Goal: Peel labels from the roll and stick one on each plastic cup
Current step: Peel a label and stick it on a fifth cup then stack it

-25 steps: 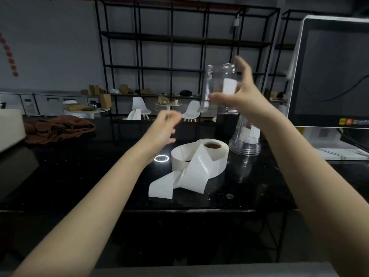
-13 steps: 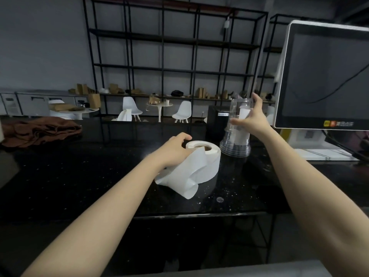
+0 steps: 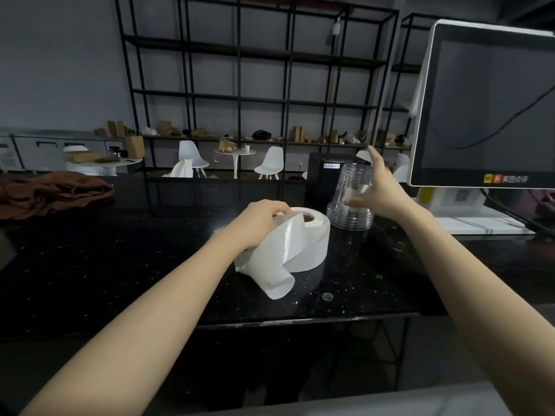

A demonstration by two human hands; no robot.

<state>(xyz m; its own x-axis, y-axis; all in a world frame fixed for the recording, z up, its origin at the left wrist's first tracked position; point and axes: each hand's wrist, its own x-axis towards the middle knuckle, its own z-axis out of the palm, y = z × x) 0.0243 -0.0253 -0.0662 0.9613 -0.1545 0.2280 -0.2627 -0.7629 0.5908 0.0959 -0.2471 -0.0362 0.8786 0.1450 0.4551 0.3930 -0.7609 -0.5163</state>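
**Label roll under the left hand, cups at the right**

Left hand [image 3: 260,220] curls over the label roll [image 3: 303,244], its grip pressed on the top edge. Right hand [image 3: 383,190] is spread — fingers open beside the upturned stack of plastic cups [image 3: 350,199], thumb touching. Roll and cups stand side by side on the black surface [image 3: 120,265], loose backing strip [image 3: 277,279] trailing forward.

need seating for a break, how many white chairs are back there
3, maybe more hidden: one white chair left of the small round table, one right of it, one partly hidden beside the monitor.
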